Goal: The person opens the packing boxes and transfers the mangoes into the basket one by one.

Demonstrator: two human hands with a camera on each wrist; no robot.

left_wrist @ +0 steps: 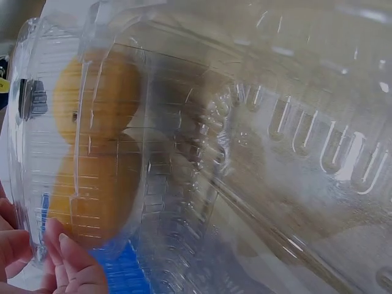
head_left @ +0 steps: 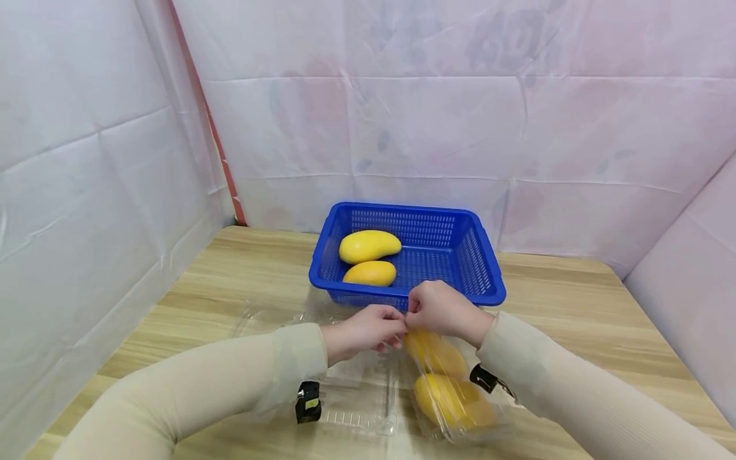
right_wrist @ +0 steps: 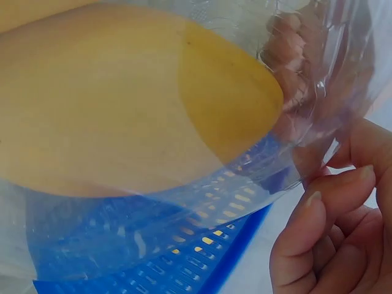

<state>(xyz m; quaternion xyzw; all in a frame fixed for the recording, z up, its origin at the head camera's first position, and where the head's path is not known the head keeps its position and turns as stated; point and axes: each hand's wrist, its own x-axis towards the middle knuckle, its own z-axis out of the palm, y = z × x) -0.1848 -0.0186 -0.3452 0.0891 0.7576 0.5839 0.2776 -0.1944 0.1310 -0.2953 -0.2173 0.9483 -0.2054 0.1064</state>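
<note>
A clear plastic clamshell container (head_left: 451, 415) with two yellow mangoes (head_left: 439, 396) inside stands on the table, in front of a blue basket (head_left: 489, 291). My left hand (head_left: 370, 331) and right hand (head_left: 443, 310) meet at its far left corner. Thumb and fingers of the right hand (right_wrist: 334, 239) pinch the plastic edge in the right wrist view. Close beside, the left hand pinches the same edge; part of its fingers is hidden. Through the walls, the mangoes (left_wrist: 95, 184) show in the left wrist view.
Two more mangoes (head_left: 370, 247) lie at the left inside the blue basket. More clear plastic packaging (head_left: 356, 409) lies open to the left of the filled container, under the left forearm. Cloth-covered walls (head_left: 425, 128) enclose the wooden table (head_left: 575, 306) at the back and both sides.
</note>
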